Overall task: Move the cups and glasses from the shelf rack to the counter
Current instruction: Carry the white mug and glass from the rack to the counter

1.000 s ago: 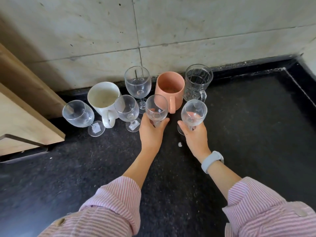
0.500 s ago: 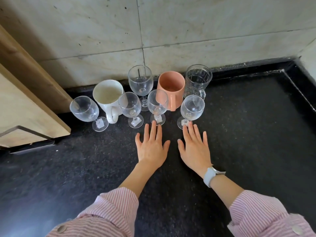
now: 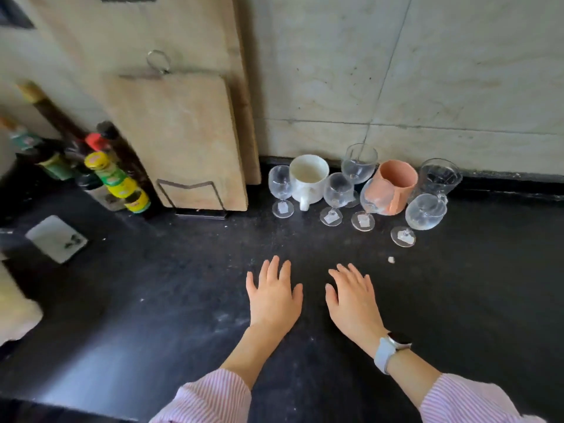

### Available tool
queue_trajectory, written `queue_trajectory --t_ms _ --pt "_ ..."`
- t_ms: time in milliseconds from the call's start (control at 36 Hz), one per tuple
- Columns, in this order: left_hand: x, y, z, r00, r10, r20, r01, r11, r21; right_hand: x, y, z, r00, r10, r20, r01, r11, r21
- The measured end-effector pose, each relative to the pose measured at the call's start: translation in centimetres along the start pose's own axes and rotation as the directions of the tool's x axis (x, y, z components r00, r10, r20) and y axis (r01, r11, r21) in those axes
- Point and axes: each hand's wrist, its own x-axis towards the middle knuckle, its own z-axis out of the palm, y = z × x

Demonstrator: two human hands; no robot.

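Several stemmed glasses stand on the black counter [image 3: 473, 300] by the wall, among them a far-left glass [image 3: 280, 186], a front glass [image 3: 374, 196] and a rightmost glass [image 3: 424, 212]. Between them stand a white mug [image 3: 308, 178], a pink mug [image 3: 396, 183] and a clear glass mug [image 3: 439, 177]. My left hand [image 3: 273, 296] and my right hand [image 3: 354, 300] lie flat on the counter, fingers spread, holding nothing, well in front of the glasses. No shelf rack is in view.
Two wooden cutting boards [image 3: 180, 138] lean on the wall in a wire stand at left. Sauce bottles [image 3: 119, 181] stand further left. A small white dish [image 3: 56, 238] lies at the left edge. A crumb [image 3: 391, 259] lies near the rightmost glass.
Both hands let go of the two front glasses, opened flat and drew back toward me. The view swung left, bringing the cutting boards and bottles into sight.
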Motion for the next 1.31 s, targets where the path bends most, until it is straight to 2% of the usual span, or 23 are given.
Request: queue_trajectory --t_ms 83,167,278,361,444,583,694,806,917,1000,1139,1306 --pt "-5.8 -5.5 -3.0 0.98 -0.159 -0.121 0.151 0.986 -0.074 -2.9 -5.6 1.5 0.984 -0.18 -0.003 0.18 0.984 0.004" --pt "-12.9 -11.2 -5.8 0.928 -0.296 -0.226 0.272 0.953 -0.132 -6.9 -11.8 2.9 0.932 -0.362 0.033 0.362 0.932 -0.011" --pt "-24.4 -17.9 -8.8 0.824 -0.441 -0.356 0.401 0.898 -0.183 -13.9 -20.2 5.0 0.802 -0.584 0.123 0.59 0.807 -0.013" --pt "-34.4 -22.2 -9.7 0.739 -0.537 -0.407 0.488 0.843 -0.228 -20.8 -25.9 7.0 0.697 -0.699 0.159 0.708 0.706 0.006" --pt "-45.0 -26.0 -10.0 0.629 -0.631 -0.453 0.569 0.771 -0.285 -28.6 -30.9 9.5 0.578 -0.788 0.212 0.797 0.601 0.062" --pt "-62.5 -30.3 -9.8 0.344 -0.786 -0.514 0.711 0.576 -0.404 -41.2 -38.1 14.3 0.299 -0.912 0.281 0.926 0.348 0.144" --pt "-74.4 -31.8 -9.1 0.118 -0.849 -0.516 0.794 0.393 -0.464 -50.8 -43.2 17.6 0.056 -0.937 0.346 0.972 0.131 0.195" --pt "-83.1 -32.6 -8.1 -0.086 -0.872 -0.482 0.801 0.227 -0.554 -59.2 -47.5 20.5 -0.151 -0.921 0.359 0.961 -0.051 0.273" --pt "-90.1 -33.8 -7.0 -0.241 -0.866 -0.437 0.753 0.117 -0.647 -66.3 -51.0 23.5 -0.316 -0.872 0.373 0.912 -0.171 0.372" --pt "-94.5 -35.6 -6.8 -0.347 -0.842 -0.414 0.722 0.043 -0.691 -71.2 -53.9 26.3 -0.402 -0.841 0.362 0.884 -0.254 0.392" --pt "-101.2 -40.9 -7.7 -0.43 -0.809 -0.402 0.716 -0.034 -0.697 -78.2 -59.8 31.0 -0.473 -0.808 0.35 0.844 -0.303 0.442" --pt "-109.0 -49.0 -10.6 -0.443 -0.813 -0.379 0.728 -0.078 -0.681 -86.0 -68.9 35.8 -0.509 -0.78 0.364 0.812 -0.295 0.504"
